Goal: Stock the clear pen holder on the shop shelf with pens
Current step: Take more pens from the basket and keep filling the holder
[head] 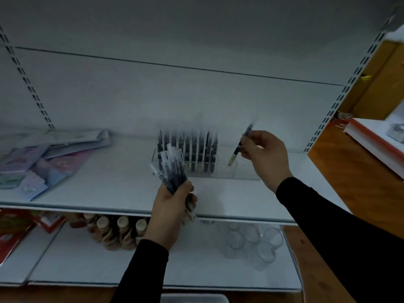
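Right hand (263, 153) pinches tilted pen (240, 145) tip-down; left hand (172, 206) grips pen bundle (172, 171).

The left hand (172, 206) grips a bundle of dark pens (172, 171); the right hand (265, 153) pinches one dark pen (240, 145) tilted over the clear plastic pen holder (244, 171) on the white shelf (109, 182).

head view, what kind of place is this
Likely a small shop aisle: white metal shelving with slotted uprights, a clear plastic pen holder of dark pens, flat pastel stationery packs, and tan-capped bottles on the shelf below.
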